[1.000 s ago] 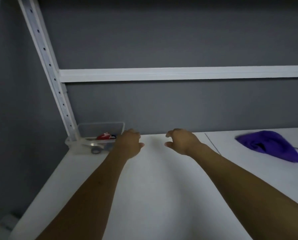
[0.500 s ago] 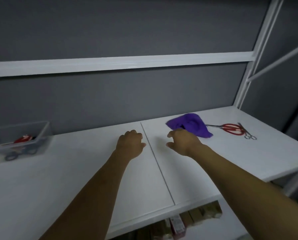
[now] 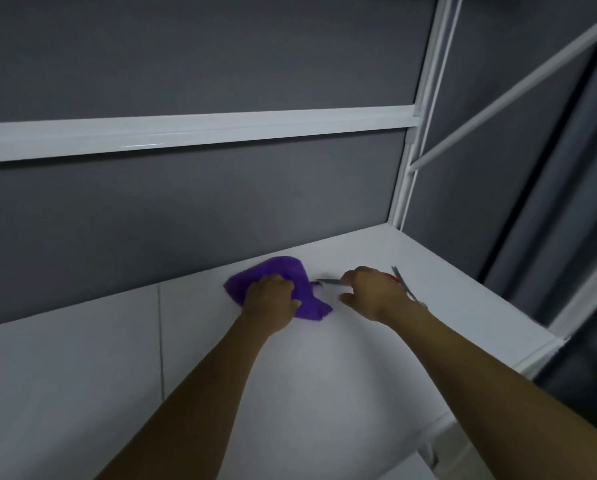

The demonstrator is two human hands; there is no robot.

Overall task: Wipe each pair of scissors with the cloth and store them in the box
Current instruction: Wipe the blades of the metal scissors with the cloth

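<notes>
A crumpled purple cloth (image 3: 309,304) lies on the white shelf board (image 3: 325,375) near the grey back wall. My left hand (image 3: 271,301) sits on top of it, fingers curled into the fabric. Just to the right lie the red-handled scissors (image 3: 327,281); only the blade tip and a sliver of red handle show. My right hand (image 3: 373,292) hovers over them, fingers bent down and thumb spread apart, not closed round them. A small metal pair of scissors (image 3: 408,289) pokes out behind that hand. The box is out of view.
A white horizontal rail (image 3: 200,131) runs along the grey wall above the shelf. A white upright post (image 3: 413,161) and a diagonal brace (image 3: 512,93) stand at the right end. The shelf's right edge (image 3: 532,355) drops off beside dark curtains.
The view has swung right, away from the box. My left hand has moved onto the cloth, and my right hand has moved past it to above the red scissors.
</notes>
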